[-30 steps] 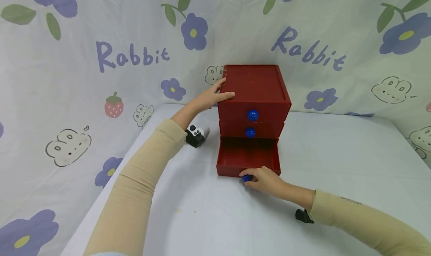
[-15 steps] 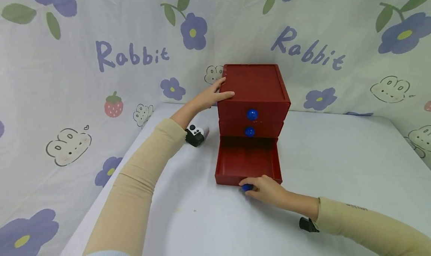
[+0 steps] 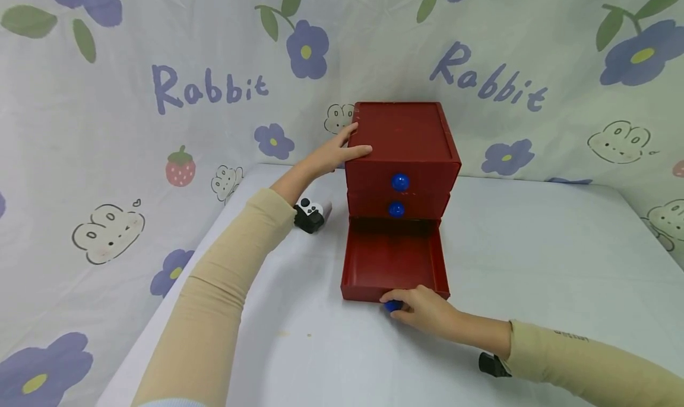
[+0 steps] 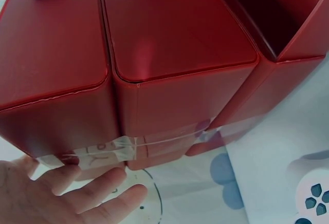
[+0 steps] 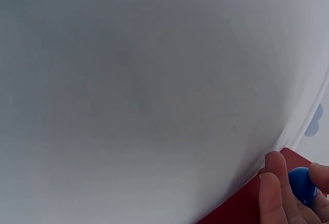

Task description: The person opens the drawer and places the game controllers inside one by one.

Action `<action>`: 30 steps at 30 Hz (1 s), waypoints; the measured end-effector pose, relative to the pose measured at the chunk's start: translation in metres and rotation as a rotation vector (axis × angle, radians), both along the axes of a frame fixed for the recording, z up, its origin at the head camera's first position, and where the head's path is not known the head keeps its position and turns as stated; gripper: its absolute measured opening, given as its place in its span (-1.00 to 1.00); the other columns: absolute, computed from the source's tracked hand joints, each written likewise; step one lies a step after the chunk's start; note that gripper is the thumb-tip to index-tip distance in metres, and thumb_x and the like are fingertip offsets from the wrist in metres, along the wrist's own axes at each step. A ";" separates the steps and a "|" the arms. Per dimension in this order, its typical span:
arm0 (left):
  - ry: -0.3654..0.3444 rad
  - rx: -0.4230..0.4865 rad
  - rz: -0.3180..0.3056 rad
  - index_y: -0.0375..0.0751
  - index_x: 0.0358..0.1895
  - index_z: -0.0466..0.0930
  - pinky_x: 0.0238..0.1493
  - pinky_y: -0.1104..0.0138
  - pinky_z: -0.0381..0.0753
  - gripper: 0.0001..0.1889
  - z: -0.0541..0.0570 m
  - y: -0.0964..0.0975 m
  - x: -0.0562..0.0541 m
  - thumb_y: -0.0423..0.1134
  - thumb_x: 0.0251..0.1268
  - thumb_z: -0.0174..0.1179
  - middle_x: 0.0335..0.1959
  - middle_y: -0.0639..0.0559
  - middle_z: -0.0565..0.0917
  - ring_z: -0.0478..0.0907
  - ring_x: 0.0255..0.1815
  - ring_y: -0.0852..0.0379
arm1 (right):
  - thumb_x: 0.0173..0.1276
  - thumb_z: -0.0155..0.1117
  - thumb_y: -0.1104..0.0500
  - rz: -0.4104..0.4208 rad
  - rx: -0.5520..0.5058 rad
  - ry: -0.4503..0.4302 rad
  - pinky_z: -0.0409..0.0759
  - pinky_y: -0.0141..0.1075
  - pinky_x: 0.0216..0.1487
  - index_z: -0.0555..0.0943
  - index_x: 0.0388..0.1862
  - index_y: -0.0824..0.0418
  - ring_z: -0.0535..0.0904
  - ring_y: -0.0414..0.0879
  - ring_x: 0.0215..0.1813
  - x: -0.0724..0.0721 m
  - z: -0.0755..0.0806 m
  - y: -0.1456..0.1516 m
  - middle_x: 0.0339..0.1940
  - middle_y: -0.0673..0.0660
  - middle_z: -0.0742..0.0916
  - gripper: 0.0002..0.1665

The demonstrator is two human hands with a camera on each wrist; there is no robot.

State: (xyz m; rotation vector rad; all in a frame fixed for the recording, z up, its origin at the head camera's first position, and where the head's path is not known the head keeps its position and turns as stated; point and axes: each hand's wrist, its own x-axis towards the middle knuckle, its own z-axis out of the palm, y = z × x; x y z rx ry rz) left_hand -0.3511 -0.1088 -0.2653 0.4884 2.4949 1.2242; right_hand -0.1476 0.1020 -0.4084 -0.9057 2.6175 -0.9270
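A red drawer cabinet (image 3: 403, 132) stands on the table, with two blue knobs on its upper fronts. Its bottom drawer (image 3: 392, 258) is pulled well out, and its visible inside holds nothing. My right hand (image 3: 424, 312) pinches the blue knob (image 3: 393, 305) of that drawer between thumb and fingers; the right wrist view shows the same blue knob (image 5: 302, 185) among the fingers. My left hand (image 3: 336, 153) rests on the cabinet's upper left edge, thumb on top. In the left wrist view its fingers (image 4: 97, 189) lie extended along the taped side.
A white thing with dark button-like marks (image 4: 317, 201) lies on the table left of the cabinet, partly hidden in the head view. White table surface (image 3: 534, 246) extends to the right. Behind hangs a printed cloth (image 3: 214, 38) with flowers and rabbits.
My right hand has moved toward me with the knob, and the bottom drawer has slid further out. My left hand has stayed on the cabinet.
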 end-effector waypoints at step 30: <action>-0.003 -0.017 0.002 0.24 0.45 -0.28 0.21 -0.15 0.21 -0.13 0.002 -0.001 0.001 0.25 0.17 0.03 0.48 0.07 -0.12 -0.06 0.45 0.00 | 0.23 0.25 0.25 0.096 -0.139 0.133 0.60 -0.36 -0.19 0.58 0.00 0.26 0.62 -0.14 -0.16 -0.037 0.121 0.040 -0.13 0.11 0.70 -0.66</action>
